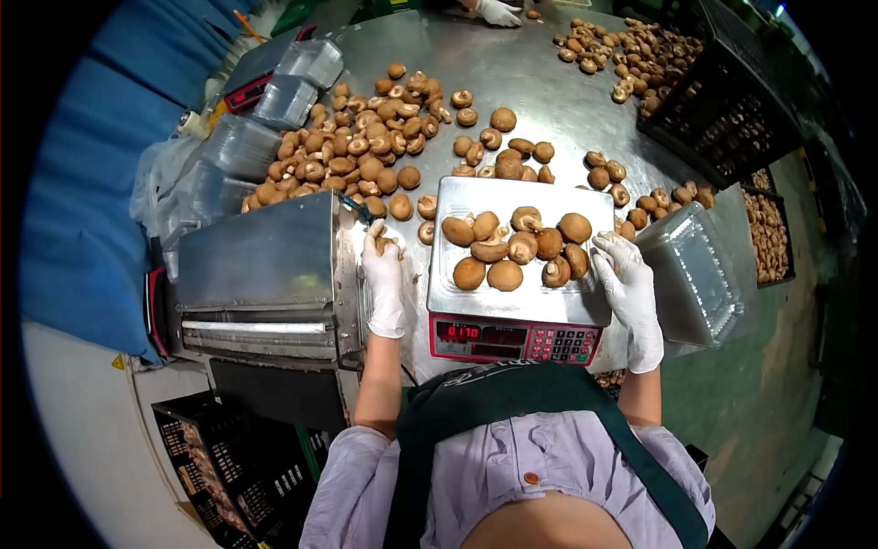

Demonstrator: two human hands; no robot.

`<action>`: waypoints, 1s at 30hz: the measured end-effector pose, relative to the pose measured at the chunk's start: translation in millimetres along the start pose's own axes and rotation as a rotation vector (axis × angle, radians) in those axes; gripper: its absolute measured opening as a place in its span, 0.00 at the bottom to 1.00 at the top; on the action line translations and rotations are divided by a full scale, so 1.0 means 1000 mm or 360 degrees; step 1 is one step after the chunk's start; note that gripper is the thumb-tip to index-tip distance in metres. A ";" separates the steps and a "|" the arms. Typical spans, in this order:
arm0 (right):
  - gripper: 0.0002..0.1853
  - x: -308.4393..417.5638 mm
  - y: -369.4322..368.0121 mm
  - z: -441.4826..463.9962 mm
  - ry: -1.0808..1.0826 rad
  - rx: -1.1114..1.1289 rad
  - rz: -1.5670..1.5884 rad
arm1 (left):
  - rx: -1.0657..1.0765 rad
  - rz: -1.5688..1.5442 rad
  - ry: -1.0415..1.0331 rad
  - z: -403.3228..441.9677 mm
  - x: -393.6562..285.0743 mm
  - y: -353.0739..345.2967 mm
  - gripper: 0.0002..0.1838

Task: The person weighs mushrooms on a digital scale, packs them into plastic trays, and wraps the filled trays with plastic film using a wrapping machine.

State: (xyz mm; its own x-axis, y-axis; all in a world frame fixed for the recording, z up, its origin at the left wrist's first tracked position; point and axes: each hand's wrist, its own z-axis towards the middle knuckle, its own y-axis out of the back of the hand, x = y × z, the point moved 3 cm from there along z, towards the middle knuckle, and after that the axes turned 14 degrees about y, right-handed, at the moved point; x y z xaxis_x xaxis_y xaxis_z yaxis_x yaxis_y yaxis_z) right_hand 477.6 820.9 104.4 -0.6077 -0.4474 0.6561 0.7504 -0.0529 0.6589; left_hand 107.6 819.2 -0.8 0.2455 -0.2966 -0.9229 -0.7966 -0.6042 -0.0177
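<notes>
My left hand [382, 279], in a white glove, is beside the left edge of the scale, its fingers closed around a brown mushroom [388, 246]. My gloved right hand [629, 291] is at the right edge of the scale's metal plate [448, 297], fingers apart and extended along it. Several brown mushrooms [522, 247] lie spread on the plate. Below the plate, the red scale [517, 341] shows lit digits that read 0170.
A large mushroom pile [361, 146] covers the table's left. Clear plastic trays [242, 146] stand behind a metal machine [261, 256]; more trays [700, 274] stand right of the scale. A black crate [732, 110] tilts at right. Across the table is another person's gloved hand [499, 13].
</notes>
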 end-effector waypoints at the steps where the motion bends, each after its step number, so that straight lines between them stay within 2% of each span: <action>1: 0.13 0.000 0.000 0.000 0.0015 0.0005 -0.0002 | -0.0008 0.0122 -0.0111 -0.002 -0.004 0.000 0.23; 2: 0.13 -0.001 0.000 0.000 0.0031 0.0004 -0.0008 | 0.0002 0.0114 -0.0129 -0.003 -0.006 -0.001 0.23; 5: 0.13 0.001 -0.001 0.001 0.0073 0.0001 -0.0020 | -0.0035 0.0338 -0.0452 -0.023 -0.027 -0.012 0.23; 8: 0.14 0.002 0.000 0.001 0.0084 -0.0016 -0.0020 | 0.0087 0.0313 -0.0539 -0.068 -0.067 -0.042 0.23; 10: 0.14 0.004 0.001 0.001 0.0057 -0.0024 -0.0041 | 0.0240 0.0296 -0.0847 -0.077 -0.066 -0.060 0.21; 12: 0.14 0.003 0.001 0.001 0.0096 -0.0017 -0.0067 | 0.0288 0.0655 -0.1241 -0.101 -0.074 -0.082 0.19; 14: 0.14 0.000 0.001 -0.001 0.0081 -0.0030 -0.0077 | 0.0513 0.0625 -0.1805 -0.119 -0.072 -0.108 0.19; 15: 0.14 0.000 0.001 0.000 0.0077 -0.0033 -0.0078 | 0.0684 0.0804 -0.1844 -0.124 -0.063 -0.119 0.20; 16: 0.14 0.000 0.001 -0.001 0.0065 -0.0029 -0.0077 | 0.0859 0.0989 -0.1867 -0.131 -0.053 -0.127 0.22; 18: 0.14 0.003 0.003 -0.001 0.0057 -0.0023 -0.0078 | 0.0787 0.1813 -0.1816 -0.146 -0.037 -0.142 0.32; 19: 0.14 0.004 0.004 -0.001 0.0059 -0.0016 -0.0081 | 0.0816 0.1966 -0.1812 -0.146 -0.029 -0.144 0.37; 22: 0.14 0.004 0.003 0.000 0.0032 0.0006 -0.0076 | 0.0953 0.1877 -0.1640 -0.148 -0.029 -0.141 0.38; 24: 0.14 0.004 0.002 0.002 0.0074 0.0016 -0.0094 | 0.0954 0.1869 -0.1722 -0.145 -0.040 -0.135 0.37; 26: 0.15 0.006 0.000 0.008 0.0109 0.0029 -0.0106 | 0.0986 0.1492 -0.1684 -0.136 -0.054 -0.123 0.32; 28: 0.15 0.014 0.000 0.019 0.0164 0.0036 -0.0044 | 0.0640 0.1241 -0.1594 -0.120 -0.074 -0.105 0.22; 30: 0.16 0.023 -0.007 0.031 0.0185 0.0029 -0.0023 | 0.0309 0.1146 -0.1239 -0.096 -0.071 -0.081 0.24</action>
State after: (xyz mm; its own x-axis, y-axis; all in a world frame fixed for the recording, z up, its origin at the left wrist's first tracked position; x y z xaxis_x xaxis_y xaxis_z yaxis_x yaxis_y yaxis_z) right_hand 450.4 839.2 126.1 -0.5831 -0.5475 0.6002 0.7363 -0.0439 0.6752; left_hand 207.8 818.1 102.9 -0.6805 0.0580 -0.7305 -0.7042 -0.3274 0.6300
